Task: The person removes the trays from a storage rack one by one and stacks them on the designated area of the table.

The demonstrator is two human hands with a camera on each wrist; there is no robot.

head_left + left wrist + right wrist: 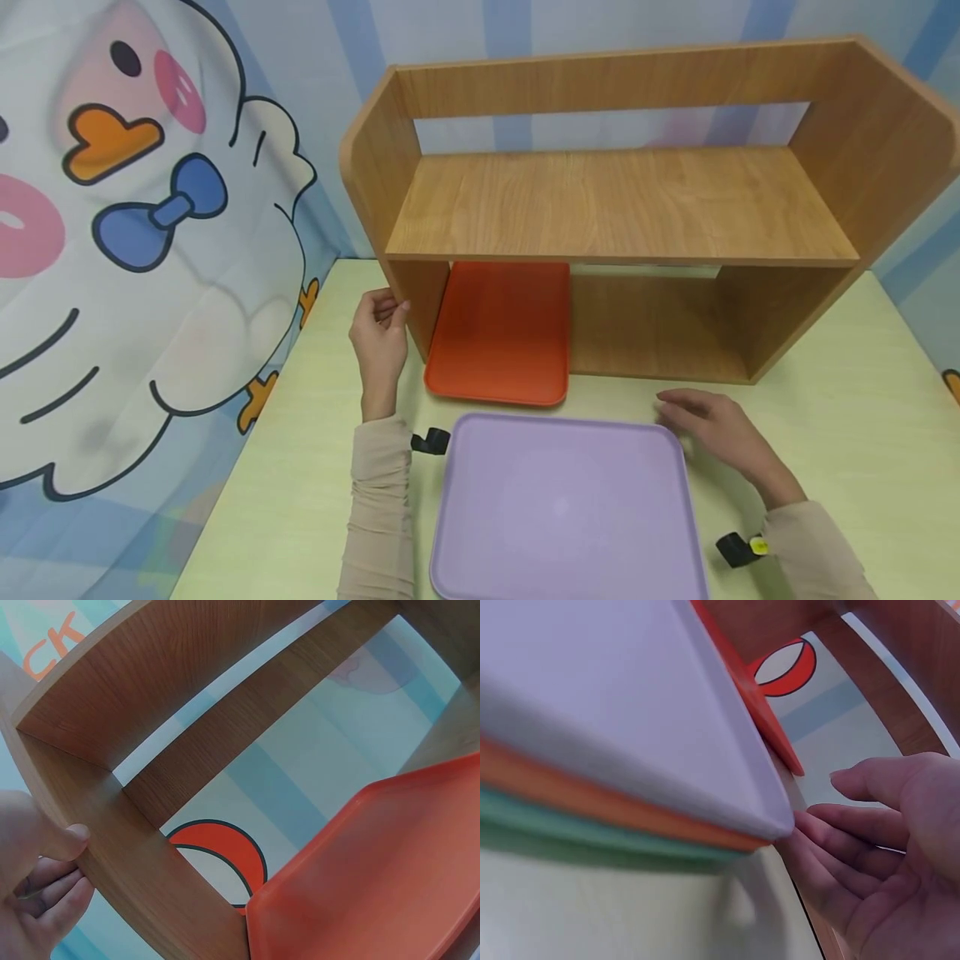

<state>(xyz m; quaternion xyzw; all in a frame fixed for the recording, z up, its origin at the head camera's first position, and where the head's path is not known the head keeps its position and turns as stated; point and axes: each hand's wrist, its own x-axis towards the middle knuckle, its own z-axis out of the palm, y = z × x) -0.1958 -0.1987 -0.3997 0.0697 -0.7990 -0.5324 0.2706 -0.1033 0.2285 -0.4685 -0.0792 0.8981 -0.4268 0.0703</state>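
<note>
Held the rack (622, 204) by its left side panel (375, 175) in the left grip (379, 342), narrow, with the thumb on the panel's front edge and the fingers curled against its outer face. Had the right grip (731, 437) wide, holding nothing, with the palm side toward the lilac tray (562, 508) and the fingertips just beside its far right corner. Could not tell light contact from a slim gap there. Had the lilac tray flat on top of a stack on the table (847, 433), in front of the rack, with an orange tray (622, 804) directly beneath and a green tray (592, 831) under that, both visible only from the right wrist. Had the red tray (502, 333) at the left of the rack's lower level, beside the left panel, with its front end jutting past the rack toward the lilac tray, near but apart. Wore beige sleeves (378, 508), with a small black device (432, 442) at each wrist. Faced a blue-and-white cloth (450, 33) behind the table, with a cartoon duck (225, 333) printed large at the left, in a blue bow tie (135, 237).
</note>
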